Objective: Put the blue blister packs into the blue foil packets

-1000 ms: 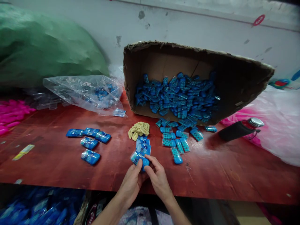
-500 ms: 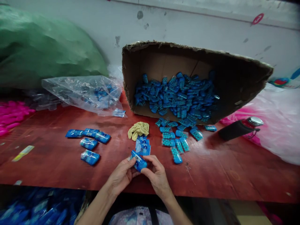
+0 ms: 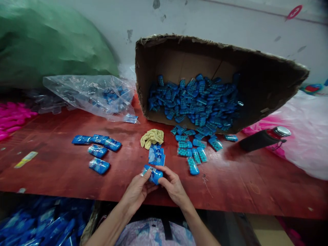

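Near the table's front edge, both hands hold one blue packet (image 3: 155, 175) with a barcode and a clear end. My left hand (image 3: 139, 188) grips its left end, thumb on top. Fingers and thumb of my right hand (image 3: 172, 182) pinch its right end. Just beyond lie several blue printed cards (image 3: 156, 155), overlapping, below a crumpled yellow cloth or glove (image 3: 153, 137). To the left rest several blue wrapped packets (image 3: 99, 165). On the right are loose clear-and-blue packs of turquoise beads (image 3: 192, 165). What the packet holds inside is unclear.
A cardboard box (image 3: 143, 99) on its side holds many blue packs. Around it are a clear plastic bag (image 3: 89, 99), a green sack (image 3: 56, 44), a dark bottle (image 3: 258, 140) and a pink-white bag (image 3: 302, 136). Blue packets (image 3: 43, 222) fill a space below the table's left front edge.
The packet has been turned in my fingers to lie flatter, and its printed side shows more. Both hands stay on it. The camera view has shifted slightly.
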Action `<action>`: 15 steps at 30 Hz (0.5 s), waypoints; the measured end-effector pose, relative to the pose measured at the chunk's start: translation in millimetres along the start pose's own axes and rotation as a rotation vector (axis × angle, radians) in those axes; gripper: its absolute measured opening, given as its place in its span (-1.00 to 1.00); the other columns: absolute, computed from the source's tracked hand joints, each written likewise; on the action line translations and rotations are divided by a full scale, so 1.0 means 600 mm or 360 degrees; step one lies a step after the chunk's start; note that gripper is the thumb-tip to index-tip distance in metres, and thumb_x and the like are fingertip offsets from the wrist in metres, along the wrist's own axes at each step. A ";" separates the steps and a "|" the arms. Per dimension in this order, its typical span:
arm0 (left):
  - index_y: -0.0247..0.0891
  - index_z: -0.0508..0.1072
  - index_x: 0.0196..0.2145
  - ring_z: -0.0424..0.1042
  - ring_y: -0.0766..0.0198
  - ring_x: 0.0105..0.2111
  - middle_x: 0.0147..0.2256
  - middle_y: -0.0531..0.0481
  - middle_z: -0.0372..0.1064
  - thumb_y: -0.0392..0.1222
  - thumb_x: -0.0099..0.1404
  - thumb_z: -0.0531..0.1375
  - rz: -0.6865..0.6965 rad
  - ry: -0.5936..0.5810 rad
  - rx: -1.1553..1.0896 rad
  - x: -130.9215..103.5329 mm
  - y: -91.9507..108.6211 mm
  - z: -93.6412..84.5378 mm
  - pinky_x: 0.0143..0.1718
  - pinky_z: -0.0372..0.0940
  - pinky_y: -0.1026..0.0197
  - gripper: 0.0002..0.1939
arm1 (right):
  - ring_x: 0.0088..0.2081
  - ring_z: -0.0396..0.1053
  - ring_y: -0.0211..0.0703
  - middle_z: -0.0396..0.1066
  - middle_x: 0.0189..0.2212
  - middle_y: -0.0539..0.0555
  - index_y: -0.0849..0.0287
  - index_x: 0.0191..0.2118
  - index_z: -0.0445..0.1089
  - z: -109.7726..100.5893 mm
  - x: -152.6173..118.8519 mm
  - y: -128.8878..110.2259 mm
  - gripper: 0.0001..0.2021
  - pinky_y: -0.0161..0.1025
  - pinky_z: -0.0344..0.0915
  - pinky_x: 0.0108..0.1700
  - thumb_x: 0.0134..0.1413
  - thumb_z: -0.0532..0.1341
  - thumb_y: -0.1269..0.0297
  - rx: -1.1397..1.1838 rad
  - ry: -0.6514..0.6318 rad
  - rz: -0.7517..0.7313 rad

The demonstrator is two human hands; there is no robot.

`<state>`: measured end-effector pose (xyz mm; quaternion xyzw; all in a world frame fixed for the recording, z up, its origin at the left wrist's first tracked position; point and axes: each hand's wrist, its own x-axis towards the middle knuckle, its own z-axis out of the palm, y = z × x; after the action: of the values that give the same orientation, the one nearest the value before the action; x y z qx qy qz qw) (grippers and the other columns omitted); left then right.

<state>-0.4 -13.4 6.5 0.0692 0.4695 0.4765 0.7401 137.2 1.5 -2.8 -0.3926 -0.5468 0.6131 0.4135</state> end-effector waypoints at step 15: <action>-0.32 0.44 -0.34 0.43 0.26 -0.46 -0.42 -0.07 0.47 -0.12 0.02 0.23 0.0167 -0.0064 0.0273 0.001 0.009 0.002 -0.34 0.29 0.18 -0.75 | -0.55 0.23 -0.36 0.35 -0.39 -0.03 0.10 -0.06 0.25 0.017 -0.002 0.026 -0.64 -0.40 0.25 -0.54 -0.05 0.18 0.28 0.0297 0.0252 0.0256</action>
<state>-3.1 -9.4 9.9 0.1664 0.4892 0.4712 0.7148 127.0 -4.1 -17.5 -0.4420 -0.4200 0.6595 0.4396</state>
